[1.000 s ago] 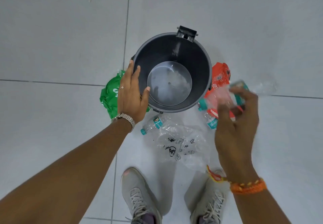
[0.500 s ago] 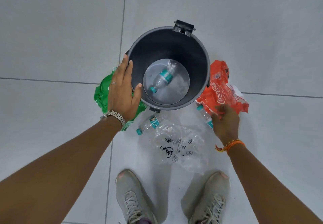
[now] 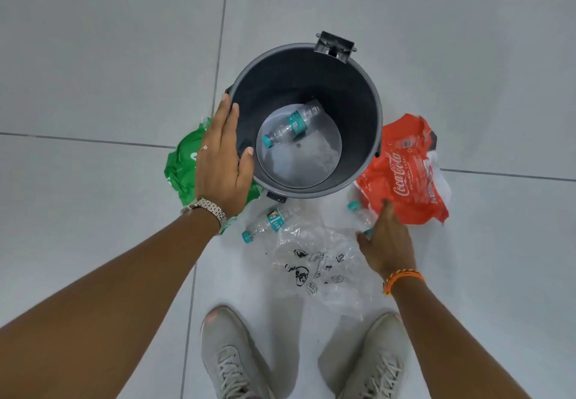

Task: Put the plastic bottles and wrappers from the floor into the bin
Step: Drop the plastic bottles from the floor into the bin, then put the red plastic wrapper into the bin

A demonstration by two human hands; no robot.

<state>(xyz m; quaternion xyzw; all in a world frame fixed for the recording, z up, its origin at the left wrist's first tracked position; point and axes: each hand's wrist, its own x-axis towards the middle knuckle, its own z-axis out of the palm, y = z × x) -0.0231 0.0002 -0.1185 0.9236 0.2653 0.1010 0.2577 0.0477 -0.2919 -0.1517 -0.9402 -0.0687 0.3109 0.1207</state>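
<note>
A dark grey round bin (image 3: 369,87) stands on the tiled floor with one clear teal-capped bottle (image 3: 290,126) lying in its bottom. My left hand (image 3: 223,162) grips the bin's left rim, thumb inside and fingers outside. Low at the right, my right hand (image 3: 388,239) lies over a second clear bottle (image 3: 357,211) on the floor, thumb on its near side; only the cap end shows. A red Coca-Cola wrapper (image 3: 405,177) touches that bottle. A third bottle (image 3: 268,222), a clear printed wrapper (image 3: 318,266) and a green wrapper (image 3: 182,168) lie around the bin.
My two pale grey shoes (image 3: 230,358) (image 3: 378,361) stand just below the clear wrapper. A black hinge bracket (image 3: 335,45) sticks out from the bin's far rim. Grey floor tiles spread to both sides, and a pale strip runs along the top edge.
A second ago my right hand held a bottle beside the bin's rim; that bottle now lies in the bin. The hand has dropped to the bottle by the red wrapper. My left hand stayed.
</note>
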